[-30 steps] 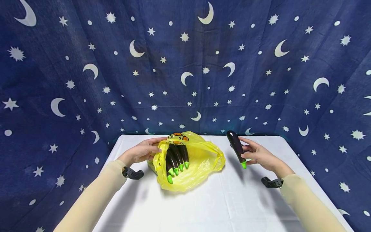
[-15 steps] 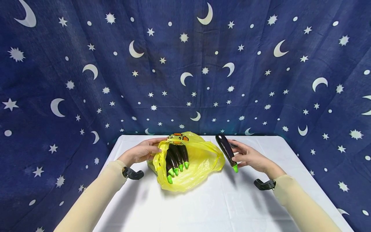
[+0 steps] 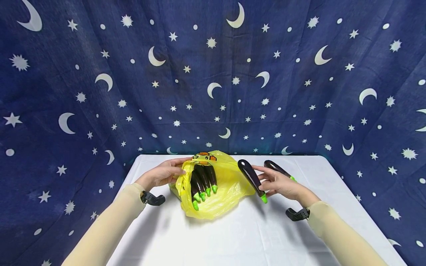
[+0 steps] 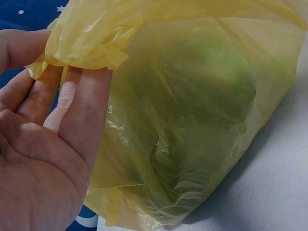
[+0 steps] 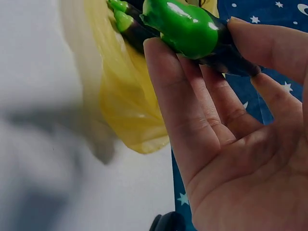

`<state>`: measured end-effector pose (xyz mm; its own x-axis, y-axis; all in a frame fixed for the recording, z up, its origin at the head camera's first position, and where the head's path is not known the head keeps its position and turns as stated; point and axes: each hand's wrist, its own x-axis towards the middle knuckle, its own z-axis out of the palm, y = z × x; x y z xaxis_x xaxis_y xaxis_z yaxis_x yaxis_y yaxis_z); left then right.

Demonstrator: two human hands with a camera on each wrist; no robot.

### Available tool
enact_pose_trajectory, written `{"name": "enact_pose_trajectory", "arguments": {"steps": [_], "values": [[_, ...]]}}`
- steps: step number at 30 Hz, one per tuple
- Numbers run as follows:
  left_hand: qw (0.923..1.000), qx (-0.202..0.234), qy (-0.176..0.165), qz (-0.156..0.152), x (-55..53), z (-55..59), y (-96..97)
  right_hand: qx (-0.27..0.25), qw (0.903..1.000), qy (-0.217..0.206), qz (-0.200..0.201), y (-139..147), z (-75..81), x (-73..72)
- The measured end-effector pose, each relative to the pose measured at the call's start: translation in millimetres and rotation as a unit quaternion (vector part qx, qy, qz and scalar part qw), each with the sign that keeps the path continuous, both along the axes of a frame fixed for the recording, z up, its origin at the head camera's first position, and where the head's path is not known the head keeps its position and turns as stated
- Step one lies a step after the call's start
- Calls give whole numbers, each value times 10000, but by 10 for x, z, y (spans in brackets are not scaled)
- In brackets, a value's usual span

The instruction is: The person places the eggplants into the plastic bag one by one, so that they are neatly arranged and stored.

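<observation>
A yellow plastic bag (image 3: 229,184) lies on its side on the table, its mouth facing me. Inside it several dark purple eggplants (image 3: 202,181) lie side by side, green stem ends toward the opening. My left hand (image 3: 163,172) pinches the bag's left rim between thumb and fingers, as the left wrist view shows up close. At the bag's right edge my right hand (image 3: 279,183) grips another eggplant (image 3: 250,176) between thumb and fingers, tilted, its green stem end low and toward me. In the right wrist view the held eggplant's green cap (image 5: 190,29) overlaps the bag.
One more eggplant (image 3: 277,168) lies on the table behind my right hand, partly hidden by it. The table has a white cloth (image 3: 229,240). A dark blue curtain (image 3: 213,103) with moons and stars hangs at the back and both sides.
My right hand has carried its eggplant leftward and slightly nearer to me, up to the bag's right edge. The eggplant on the table behind it has come into view. My left hand has stayed put.
</observation>
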<state>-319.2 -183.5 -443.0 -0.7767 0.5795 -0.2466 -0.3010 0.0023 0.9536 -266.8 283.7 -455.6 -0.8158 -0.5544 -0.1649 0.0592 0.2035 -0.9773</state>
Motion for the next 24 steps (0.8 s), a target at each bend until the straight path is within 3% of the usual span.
{"name": "enact_pose_trajectory", "arguments": {"steps": [11, 24], "values": [[10000, 1, 32, -53, -2, 7, 6, 11, 9993, -189, 320, -209, -112, 4], [9999, 96, -5, -60, 4, 19, 18, 89, 9975, -217, 662, -626, -370, -23]]}}
